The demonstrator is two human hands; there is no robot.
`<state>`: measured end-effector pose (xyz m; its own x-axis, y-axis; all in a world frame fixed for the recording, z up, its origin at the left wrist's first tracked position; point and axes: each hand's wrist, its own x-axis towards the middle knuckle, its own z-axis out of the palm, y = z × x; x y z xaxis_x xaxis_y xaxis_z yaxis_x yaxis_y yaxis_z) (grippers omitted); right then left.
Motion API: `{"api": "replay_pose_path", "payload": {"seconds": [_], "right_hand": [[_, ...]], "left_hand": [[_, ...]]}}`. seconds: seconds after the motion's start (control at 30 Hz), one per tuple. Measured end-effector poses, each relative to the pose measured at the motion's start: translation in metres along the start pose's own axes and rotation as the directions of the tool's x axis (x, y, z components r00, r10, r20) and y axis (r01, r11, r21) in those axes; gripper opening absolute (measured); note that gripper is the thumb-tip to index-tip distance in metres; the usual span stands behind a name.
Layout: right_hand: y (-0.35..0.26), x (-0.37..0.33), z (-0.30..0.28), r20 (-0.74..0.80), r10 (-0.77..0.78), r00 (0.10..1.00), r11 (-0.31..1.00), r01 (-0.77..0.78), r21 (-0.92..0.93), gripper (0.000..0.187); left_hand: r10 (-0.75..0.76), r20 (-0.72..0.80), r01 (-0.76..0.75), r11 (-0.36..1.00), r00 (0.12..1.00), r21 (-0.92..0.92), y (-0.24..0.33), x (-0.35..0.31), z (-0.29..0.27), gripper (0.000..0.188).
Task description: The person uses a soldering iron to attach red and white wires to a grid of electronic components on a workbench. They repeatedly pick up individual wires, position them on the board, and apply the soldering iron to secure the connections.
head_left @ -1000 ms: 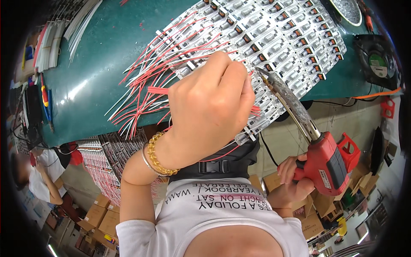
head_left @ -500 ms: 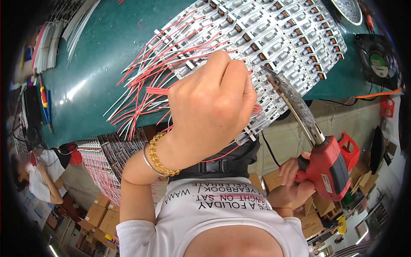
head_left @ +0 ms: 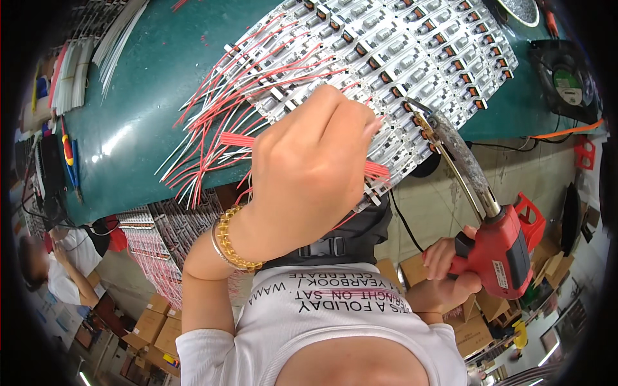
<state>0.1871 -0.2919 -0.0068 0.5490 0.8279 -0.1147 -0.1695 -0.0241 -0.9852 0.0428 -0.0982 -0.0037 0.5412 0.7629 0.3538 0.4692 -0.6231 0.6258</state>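
My left hand is closed over the near left part of a panel of white circuit boards. A bundle of red wires runs through its fist, its other end showing beside the palm. One wire end pokes up at the fingertips, which are partly hidden. Wrapped around the handle of a red soldering gun is my right hand. The gun's dark tip is over the boards, a short way right of my left fingertips. Loose red and white wires fan out leftward from the boards.
Panel and wires lie on a green table. A black fan and a metal bowl stand at the right. Screwdriver-like tools and bundled white strips lie left. Another wired panel is below the table edge. A person sits at the left.
The soldering gun has shifted slightly right, its tip farther from my left fingertips. My left hand has drawn back a little, still holding the red wires.
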Motion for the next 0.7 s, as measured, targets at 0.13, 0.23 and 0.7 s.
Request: {"api": "replay_pose_path", "payload": {"seconds": [0.13,0.23,0.7], "right_hand": [[0.001,0.001,-0.003,0.062,0.018,0.998,1.0,-0.018,-0.011,0.079],[0.006,-0.003,-0.009,0.05,0.019,0.999,0.999,-0.017,-0.052,0.074],[-0.001,0.001,0.001,0.039,-0.001,0.999,0.998,0.004,-0.056,0.076]], "left_hand": [[-0.014,0.012,0.012,0.995,1.0,0.104,0.002,0.001,0.005,0.011],[0.005,0.015,-0.007,0.992,1.0,0.13,0.002,0.001,0.007,0.011],[0.029,-0.007,-0.027,0.98,1.0,0.196,0.003,0.001,0.011,0.012]]}}
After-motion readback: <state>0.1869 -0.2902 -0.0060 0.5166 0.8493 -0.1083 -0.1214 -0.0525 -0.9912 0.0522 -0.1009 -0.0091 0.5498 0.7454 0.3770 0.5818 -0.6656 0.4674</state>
